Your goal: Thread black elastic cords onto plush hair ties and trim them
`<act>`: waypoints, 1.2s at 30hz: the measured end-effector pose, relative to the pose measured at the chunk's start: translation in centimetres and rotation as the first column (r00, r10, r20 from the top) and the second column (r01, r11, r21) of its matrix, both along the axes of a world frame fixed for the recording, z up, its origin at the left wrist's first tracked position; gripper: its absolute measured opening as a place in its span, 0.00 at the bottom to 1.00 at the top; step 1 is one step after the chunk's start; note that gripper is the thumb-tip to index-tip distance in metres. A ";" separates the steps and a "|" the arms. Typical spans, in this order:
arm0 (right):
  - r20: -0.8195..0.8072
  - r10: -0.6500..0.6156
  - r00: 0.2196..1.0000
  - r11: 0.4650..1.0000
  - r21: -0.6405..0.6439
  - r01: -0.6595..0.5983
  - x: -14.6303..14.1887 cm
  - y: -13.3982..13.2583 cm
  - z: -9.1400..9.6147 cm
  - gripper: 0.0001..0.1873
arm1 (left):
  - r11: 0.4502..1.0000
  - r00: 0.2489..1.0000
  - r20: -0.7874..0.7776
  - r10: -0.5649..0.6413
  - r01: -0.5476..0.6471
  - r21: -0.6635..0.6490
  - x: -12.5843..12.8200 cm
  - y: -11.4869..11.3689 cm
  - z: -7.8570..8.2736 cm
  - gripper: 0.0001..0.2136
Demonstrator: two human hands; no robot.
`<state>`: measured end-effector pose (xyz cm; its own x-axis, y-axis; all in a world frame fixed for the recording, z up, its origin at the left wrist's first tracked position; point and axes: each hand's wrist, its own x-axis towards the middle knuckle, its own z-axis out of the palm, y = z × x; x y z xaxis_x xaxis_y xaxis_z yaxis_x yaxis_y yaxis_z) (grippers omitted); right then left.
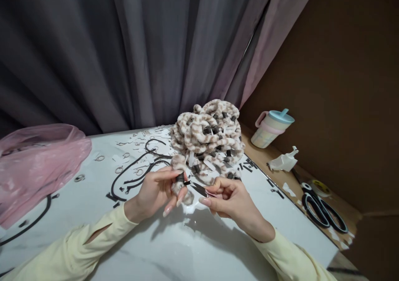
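Note:
My left hand [156, 191] is closed on a fluffy white-and-brown striped cord [180, 162], pinching it where a dark band [180, 178] wraps round it. A short black end [187, 183] sticks out from the band to the right. My right hand [232, 195] grips a pair of small snips [199, 189], their dark pointed blades directed left at that black end. Whether the blades touch it I cannot tell. Just behind both hands lies a heap of the same fluffy cord [207, 135], with several dark bands and white tags on it.
Black cords [124, 164] and several small rings [99, 158] lie on the white table [199, 247]. A pink plastic bag [40, 164] stands at left. On the right are large scissors [324, 210], crumpled white plastic [283, 161], a lidded cup [269, 129] and black scraps [276, 189].

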<state>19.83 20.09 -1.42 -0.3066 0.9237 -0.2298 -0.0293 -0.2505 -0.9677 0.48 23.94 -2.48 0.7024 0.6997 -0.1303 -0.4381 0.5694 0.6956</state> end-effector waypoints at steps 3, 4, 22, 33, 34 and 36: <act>0.010 -0.001 1.000 1.000 -0.005 0.001 0.0 0.0 0.0 0.24 | 1.000 1.000 0.000 0.004 -0.004 0.002 0.0 0.0 -0.1 0.10; 0.017 0.000 1.000 1.000 -0.005 0.000 0.1 0.0 0.0 0.24 | 1.000 1.000 0.002 0.001 -0.001 0.004 0.0 0.0 -0.1 0.10; 0.077 -0.020 0.997 0.978 0.208 0.003 0.4 -0.3 -0.2 0.18 | 0.997 0.998 -0.058 0.027 -0.023 0.070 0.3 0.3 -0.3 0.07; 0.452 -0.352 0.820 0.487 0.836 -0.252 1.0 -0.6 -1.8 0.14 | 0.949 0.855 -0.452 0.256 -0.132 0.287 0.4 -0.6 1.5 0.14; 0.464 -0.369 0.806 0.448 0.848 -0.283 1.0 -0.6 -1.9 0.13 | 0.945 0.844 -0.462 0.273 -0.145 0.293 0.5 -0.7 1.6 0.14; 0.489 -0.420 0.765 0.370 0.862 -0.348 0.9 -0.5 -2.0 0.11 | 0.943 0.831 -0.475 0.290 -0.162 0.292 0.6 -0.8 1.6 0.13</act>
